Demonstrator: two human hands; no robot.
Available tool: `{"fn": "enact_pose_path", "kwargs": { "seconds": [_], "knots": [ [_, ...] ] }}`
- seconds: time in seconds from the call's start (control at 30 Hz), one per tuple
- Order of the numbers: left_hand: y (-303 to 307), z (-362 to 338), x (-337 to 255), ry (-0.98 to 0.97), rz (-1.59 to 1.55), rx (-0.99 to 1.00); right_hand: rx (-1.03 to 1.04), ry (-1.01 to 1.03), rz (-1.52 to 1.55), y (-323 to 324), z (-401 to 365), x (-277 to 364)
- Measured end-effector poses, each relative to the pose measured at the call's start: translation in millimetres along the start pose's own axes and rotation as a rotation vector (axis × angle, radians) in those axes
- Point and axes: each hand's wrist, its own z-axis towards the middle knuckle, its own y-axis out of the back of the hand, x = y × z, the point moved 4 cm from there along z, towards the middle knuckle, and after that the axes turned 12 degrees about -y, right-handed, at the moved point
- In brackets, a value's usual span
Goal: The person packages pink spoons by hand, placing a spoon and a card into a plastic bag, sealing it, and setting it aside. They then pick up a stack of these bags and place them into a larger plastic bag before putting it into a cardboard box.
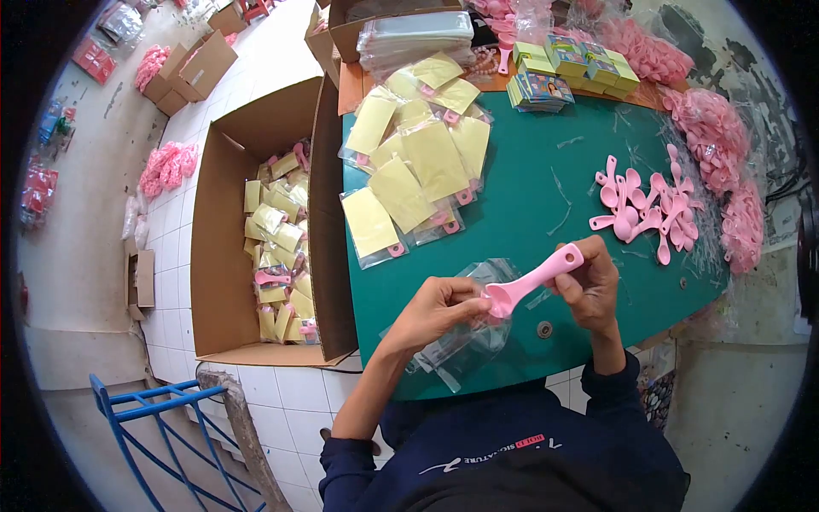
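Two hands were on one pink spoon (533, 277) here, held just above the near edge of the green table (529, 196). The right hand (589, 286) had its fingers curled shut around the handle end. The left hand (435, 311) was pinched closed on the bowl end, thumb against fingertips, with a clear plastic bag (465, 346) crumpled right underneath it. Honestly couldn't tell if the left fingers had the bag's mouth pinched too, or only the spoon. My take on doing this bit well: keep the right hand back at the handle tip, let the left hand find the bag opening and hold it wide, then feed the spoon in bowl first so the film doesn't snag or bunch. Loose pink spoons (644, 205) lay well off to the right, packets with yellow cards (418, 162) were heaped at the far left of the table, and more sat in the cardboard box (213, 256) just beside it.
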Motion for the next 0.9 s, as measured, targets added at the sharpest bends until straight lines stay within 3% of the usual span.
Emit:
{"fn": "enact_pose_path", "kwargs": {
  "seconds": [0.2, 0.3, 0.5, 0.63, 0.9],
  "knots": [
    [-4.1, 2.2, 11.9, -0.120, -0.074, -0.032, 0.027, -0.058, 0.024, -0.4, 2.0, -3.2],
    [-2.5, -1.3, 2.9, -0.002, 0.012, 0.054, -0.036, -0.005, 0.090, 4.3, 2.5, -2.3],
    [-4.0, -1.1, 1.9, -0.084, -0.104, 0.023, -0.089, 0.008, -0.052, 6.6, -0.7, -2.1],
    [0.5, 0.0, 7.6, -0.029, -0.086, 0.021, -0.108, 0.035, -0.016, 9.0, -1.3, -2.1],
    [6.1, -0.7, 18.4, -0.033, -0.062, -0.009, -0.020, 0.049, 0.003, 7.7, -2.9, -6.9]
  ]
}}
